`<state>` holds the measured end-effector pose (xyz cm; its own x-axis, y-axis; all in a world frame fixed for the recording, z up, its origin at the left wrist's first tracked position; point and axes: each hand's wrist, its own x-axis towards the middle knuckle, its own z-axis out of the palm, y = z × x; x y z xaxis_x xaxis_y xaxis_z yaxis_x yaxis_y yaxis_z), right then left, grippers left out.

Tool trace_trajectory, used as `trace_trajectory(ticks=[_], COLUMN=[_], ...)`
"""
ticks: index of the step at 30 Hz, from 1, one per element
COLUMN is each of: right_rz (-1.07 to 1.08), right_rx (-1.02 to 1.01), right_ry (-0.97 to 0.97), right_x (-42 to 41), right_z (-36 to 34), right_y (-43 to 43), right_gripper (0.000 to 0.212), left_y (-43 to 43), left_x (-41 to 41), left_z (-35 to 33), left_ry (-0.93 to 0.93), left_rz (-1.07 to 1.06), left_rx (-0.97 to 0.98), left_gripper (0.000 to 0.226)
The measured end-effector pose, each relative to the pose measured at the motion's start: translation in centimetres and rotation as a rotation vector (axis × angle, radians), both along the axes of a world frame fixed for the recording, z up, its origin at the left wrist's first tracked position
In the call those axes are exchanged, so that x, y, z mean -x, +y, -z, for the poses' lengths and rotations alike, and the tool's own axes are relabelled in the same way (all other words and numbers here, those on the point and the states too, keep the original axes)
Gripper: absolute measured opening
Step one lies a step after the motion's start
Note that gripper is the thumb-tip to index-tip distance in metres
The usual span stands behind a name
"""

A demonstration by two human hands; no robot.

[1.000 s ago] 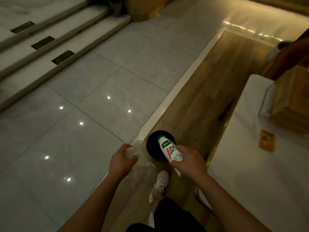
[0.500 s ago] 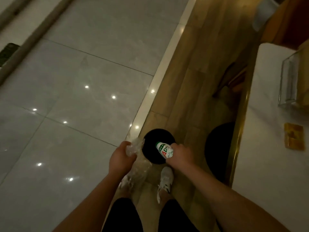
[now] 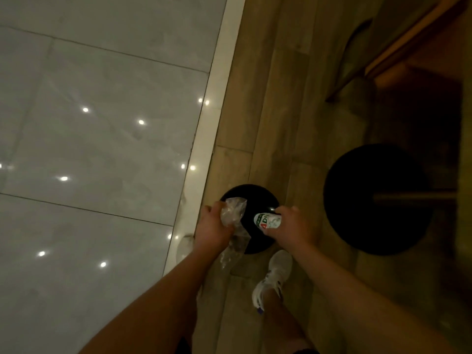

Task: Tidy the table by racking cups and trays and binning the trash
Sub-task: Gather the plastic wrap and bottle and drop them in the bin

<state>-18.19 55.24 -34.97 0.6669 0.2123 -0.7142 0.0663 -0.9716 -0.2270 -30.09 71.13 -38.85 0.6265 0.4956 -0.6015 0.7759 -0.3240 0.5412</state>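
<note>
leaning in since a second earlier, you brought both hands over the bin [image 3: 258,198]: left hand [image 3: 213,229] clutching the wrapper [image 3: 233,213], right hand [image 3: 293,227] gripping the bottle [image 3: 267,221], ready to drop.

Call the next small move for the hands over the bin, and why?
Probably release both items. The right hand holds the white bottle and the left hand the crumpled clear plastic, both apparently above the round black bin, so they should drop in.
</note>
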Motion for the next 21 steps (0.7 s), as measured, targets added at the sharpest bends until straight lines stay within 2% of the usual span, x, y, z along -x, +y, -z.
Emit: trace_trajectory(ticks=[3, 10, 16, 21], right_rz=[-0.026, -0.121, -0.232, -0.232], right_rx=[0.019, 0.049, 0.071, 0.039], right_ry=[-0.012, -0.036, -0.040, -0.069], right_x=[-0.3, -0.7, 0.2, 0.3], right_z=[4.0, 11.5, 15.1, 16.1], right_y=[-0.1, -0.9, -0.8, -1.3], right_gripper=[0.065, 0.064, 0.065, 0.058], left_y=[-0.8, -2.3, -3.7, -4.0], left_x=[-1.5, -3.5, -4.3, -5.1], left_z=[4.3, 12.0, 15.2, 17.1], left_ry=[0.050, 0.009, 0.028, 0.038], left_rz=[0.033, 0.136, 0.212, 0.221], left_rx=[-0.016, -0.068, -0.094, -0.064], left_gripper=[0.058, 0.055, 0.079, 0.102])
